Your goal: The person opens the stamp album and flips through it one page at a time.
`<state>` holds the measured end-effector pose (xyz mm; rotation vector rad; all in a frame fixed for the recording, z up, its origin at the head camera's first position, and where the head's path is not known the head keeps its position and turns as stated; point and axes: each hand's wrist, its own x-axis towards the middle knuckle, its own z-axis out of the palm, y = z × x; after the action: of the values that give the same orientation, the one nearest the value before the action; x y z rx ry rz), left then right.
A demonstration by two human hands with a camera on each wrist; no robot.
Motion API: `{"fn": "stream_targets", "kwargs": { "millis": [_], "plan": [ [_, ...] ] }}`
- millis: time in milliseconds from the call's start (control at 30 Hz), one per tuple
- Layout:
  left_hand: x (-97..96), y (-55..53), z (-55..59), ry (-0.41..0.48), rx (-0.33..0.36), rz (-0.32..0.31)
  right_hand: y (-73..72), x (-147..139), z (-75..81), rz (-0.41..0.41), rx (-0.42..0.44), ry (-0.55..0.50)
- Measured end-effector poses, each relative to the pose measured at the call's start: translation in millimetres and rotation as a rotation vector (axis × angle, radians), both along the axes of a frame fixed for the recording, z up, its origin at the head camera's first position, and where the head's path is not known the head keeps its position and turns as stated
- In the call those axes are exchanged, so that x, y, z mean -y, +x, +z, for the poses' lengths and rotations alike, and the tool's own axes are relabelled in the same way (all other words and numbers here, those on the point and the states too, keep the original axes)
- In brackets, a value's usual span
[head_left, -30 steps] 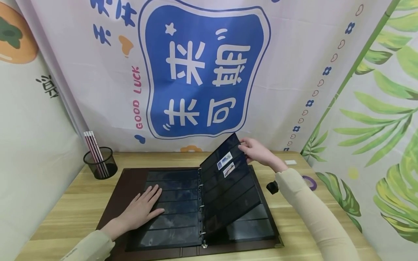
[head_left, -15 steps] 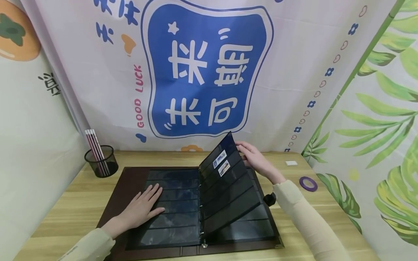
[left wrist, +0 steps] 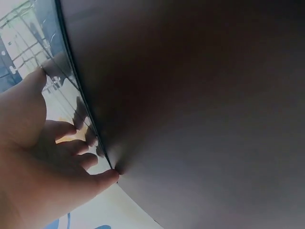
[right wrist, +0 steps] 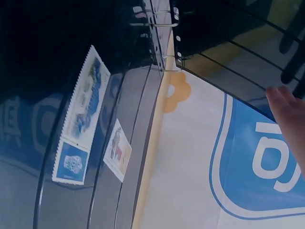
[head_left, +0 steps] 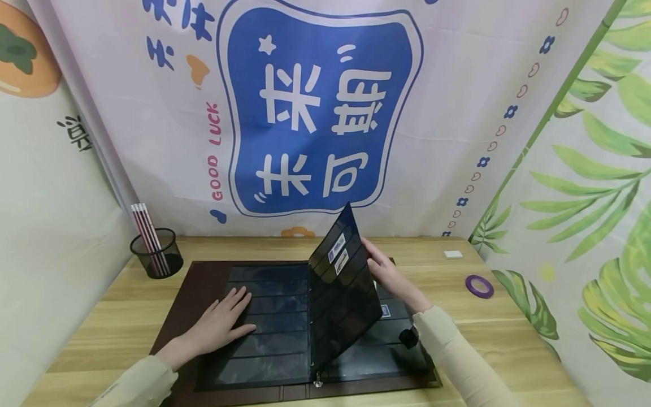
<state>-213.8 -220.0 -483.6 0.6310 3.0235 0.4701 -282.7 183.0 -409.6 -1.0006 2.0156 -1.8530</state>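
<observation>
An open ring-binder stamp album (head_left: 203,277) with a dark brown cover lies on the table. My left hand (head_left: 216,322) rests spread on its left black pocket page (head_left: 274,316); in the left wrist view its fingers lie over the page edge. One black page (head_left: 348,299) stands raised from the rings (head_left: 317,381), carrying two stamps (head_left: 338,249). Behind its right edge is my right hand (head_left: 391,277), partly hidden, fingers extended. In the right wrist view, its fingertips touch the back of that page. Stamps (right wrist: 83,114) show on the page underneath.
A black mesh cup (head_left: 157,257) with several striped pencils stands at the back left. On the right lie a purple tape roll (head_left: 480,286) and a white eraser-like block (head_left: 452,254). A printed cloth (head_left: 325,113) hangs behind the wooden table.
The raised page has swung left and stands steeper, uncovering a stamp below. My right hand has moved left and down behind its edge, its thumb leaving the front. My left hand stays put.
</observation>
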Motion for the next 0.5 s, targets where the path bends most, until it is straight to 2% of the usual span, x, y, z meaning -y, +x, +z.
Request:
{"fn": "stream_targets", "kwargs": {
  "millis": [100,200,300,500],
  "plan": [
    [-3.9,-5.7,7.2,0.031,-0.022,-0.010,-1.4,3.0,-3.5,-0.014,-0.086,-0.002],
    [-13.7,-11.4,21.7,0.111,-0.015,-0.009,-2.3,5.8,-5.3,-0.035,-0.132,0.012],
    [-29.2,-17.0,42.8,0.217,-0.003,-0.015,-2.3,8.4,-6.1,-0.048,-0.136,0.027],
    [-71.9,-28.7,93.3,0.395,0.046,-0.062,-1.3,13.0,-4.3,-0.051,-0.135,0.022]
  ]
}}
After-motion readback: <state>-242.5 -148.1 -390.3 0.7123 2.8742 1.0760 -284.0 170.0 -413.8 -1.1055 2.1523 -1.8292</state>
